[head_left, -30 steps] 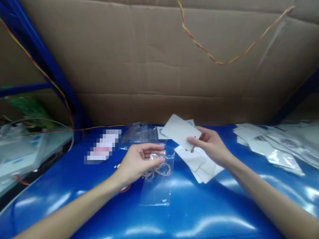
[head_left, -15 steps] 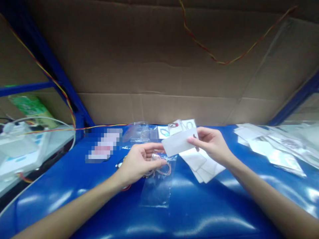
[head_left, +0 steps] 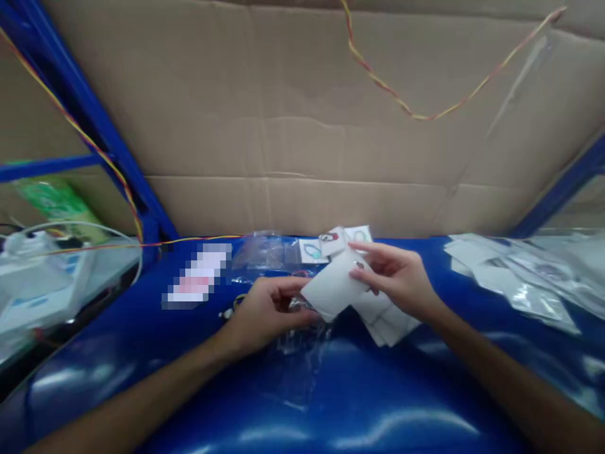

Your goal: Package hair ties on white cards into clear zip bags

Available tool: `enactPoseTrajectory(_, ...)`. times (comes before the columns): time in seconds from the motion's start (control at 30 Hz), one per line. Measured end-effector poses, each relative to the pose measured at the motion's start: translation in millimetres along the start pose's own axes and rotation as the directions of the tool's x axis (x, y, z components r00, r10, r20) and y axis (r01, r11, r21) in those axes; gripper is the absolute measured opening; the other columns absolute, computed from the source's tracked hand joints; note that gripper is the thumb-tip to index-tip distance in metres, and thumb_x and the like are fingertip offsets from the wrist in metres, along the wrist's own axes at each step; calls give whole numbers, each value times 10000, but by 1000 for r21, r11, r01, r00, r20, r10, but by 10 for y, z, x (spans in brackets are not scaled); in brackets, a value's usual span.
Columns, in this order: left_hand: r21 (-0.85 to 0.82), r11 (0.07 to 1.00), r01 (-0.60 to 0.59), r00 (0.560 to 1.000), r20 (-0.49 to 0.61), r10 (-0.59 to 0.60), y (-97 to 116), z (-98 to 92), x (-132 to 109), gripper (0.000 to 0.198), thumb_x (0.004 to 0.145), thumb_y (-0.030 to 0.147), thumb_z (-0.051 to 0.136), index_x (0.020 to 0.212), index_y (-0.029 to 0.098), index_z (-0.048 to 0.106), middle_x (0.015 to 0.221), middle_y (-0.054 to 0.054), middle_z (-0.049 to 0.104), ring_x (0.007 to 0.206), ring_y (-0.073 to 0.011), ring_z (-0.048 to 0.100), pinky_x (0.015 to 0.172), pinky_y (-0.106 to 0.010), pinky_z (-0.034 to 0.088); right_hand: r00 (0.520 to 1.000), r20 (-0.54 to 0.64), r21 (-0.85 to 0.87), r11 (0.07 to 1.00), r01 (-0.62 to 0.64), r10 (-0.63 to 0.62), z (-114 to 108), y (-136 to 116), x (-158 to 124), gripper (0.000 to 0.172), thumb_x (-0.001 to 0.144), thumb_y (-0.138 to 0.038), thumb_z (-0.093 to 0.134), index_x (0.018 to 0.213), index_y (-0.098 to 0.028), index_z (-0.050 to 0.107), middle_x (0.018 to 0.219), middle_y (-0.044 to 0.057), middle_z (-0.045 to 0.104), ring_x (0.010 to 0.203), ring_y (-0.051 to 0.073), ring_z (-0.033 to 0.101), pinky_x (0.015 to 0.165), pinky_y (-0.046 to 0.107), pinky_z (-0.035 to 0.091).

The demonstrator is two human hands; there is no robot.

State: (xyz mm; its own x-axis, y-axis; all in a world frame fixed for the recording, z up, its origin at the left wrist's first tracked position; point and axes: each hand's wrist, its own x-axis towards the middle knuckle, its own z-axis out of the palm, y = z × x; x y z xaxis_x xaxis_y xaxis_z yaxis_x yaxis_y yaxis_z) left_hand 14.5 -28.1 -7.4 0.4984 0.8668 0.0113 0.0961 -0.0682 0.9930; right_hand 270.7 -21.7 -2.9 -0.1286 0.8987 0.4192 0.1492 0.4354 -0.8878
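My right hand (head_left: 394, 277) pinches a white card (head_left: 333, 287) by its right side, thumb in front. Small dark cut-outs or marks show on the card beside the thumb. My left hand (head_left: 267, 312) curls its thumb and fingers around the upper part of a clear plastic bag (head_left: 302, 378), which hangs down, blurred. The card's lower left edge meets the left fingertips at the bag's top; whether it is inside the bag I cannot tell. Underneath the right hand lie several more white cards (head_left: 385, 325). Part of a thin cord loop (head_left: 240, 299) shows behind my left hand.
Farther back lie small picture cards (head_left: 312, 250) and clear bags (head_left: 265, 249). A pile of packets and white cards (head_left: 501, 271) is at the right. White boxes and cables (head_left: 42, 271) stand left; a cardboard wall (head_left: 302, 145) closes the back of the blue surface (head_left: 378, 403).
The white card has tilted and moved slightly down, its left corner now at my left fingertips. My left hand has closed further around the bag, and the bracelet-like loop seen there is now hidden.
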Motion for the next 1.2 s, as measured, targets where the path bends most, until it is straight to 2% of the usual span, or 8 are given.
enactPoseTrajectory(0.17,-9,1000,12,998,63,-11,-26,-9,3,436,743,285,878,1157,178,788,1101,-93,817,969,-268,763,858,-330,578,999,24,-86,995,47,-45,33,13,-24,428,862,-301,778,1277,-203,739,950,57,792,624,138,667,515,240,545)
enactPoseTrajectory(0.23,-42,999,21,997,76,-18,-27,-5,6,443,744,269,876,1167,175,783,1122,-98,813,1029,-280,757,898,-341,580,996,16,-117,989,92,-90,35,19,-34,419,903,-301,733,1312,-212,716,1121,81,791,832,202,747,670,291,619)
enactPoseTrajectory(0.33,-94,993,72,994,84,-64,-24,9,7,470,756,249,863,1207,161,763,1110,-113,815,986,-283,778,881,-359,604,979,17,-230,952,200,-202,28,25,-47,412,939,-279,692,1348,-231,690,1304,82,733,1092,250,733,897,349,614)
enactPoseTrajectory(0.6,-130,984,118,989,104,-105,-29,42,13,488,762,261,861,1219,129,751,1096,-127,816,1032,-305,775,935,-376,603,927,96,-461,810,363,-362,66,-60,-69,401,969,-224,618,1365,-188,674,1289,111,738,1108,265,736,967,383,591)
enactPoseTrajectory(0.8,-136,983,123,991,70,-114,-29,46,16,543,743,245,877,1259,155,732,1123,-122,810,1030,-300,778,926,-389,613,924,96,-452,811,372,-370,55,-47,-73,410,960,-217,620,1368,-214,670,1313,93,729,1152,242,722,974,352,587)
enactPoseTrajectory(1.0,-156,977,144,987,99,-129,-43,44,24,506,761,261,865,1237,139,746,1063,-122,824,1009,-296,781,874,-334,618,965,95,-354,898,262,-244,91,-60,-105,391,967,-265,642,1352,-211,683,1347,98,708,1192,263,700,938,340,601)
enactPoseTrajectory(1.1,-162,975,152,985,107,-136,-26,50,24,500,771,262,858,1242,141,743,1081,-129,819,1030,-306,775,897,-363,613,991,38,-196,971,135,-130,128,-61,-121,459,943,-302,690,1393,-228,639,1146,89,788,945,227,767,718,288,626)
enactPoseTrajectory(1.2,-167,975,146,986,106,-129,0,61,12,473,797,254,833,1249,150,740,1097,-110,818,1046,-312,770,938,-395,599,999,-27,-34,999,28,-29,154,-70,-112,413,891,-338,758,1280,-214,701,869,49,799,694,189,743,549,255,584)
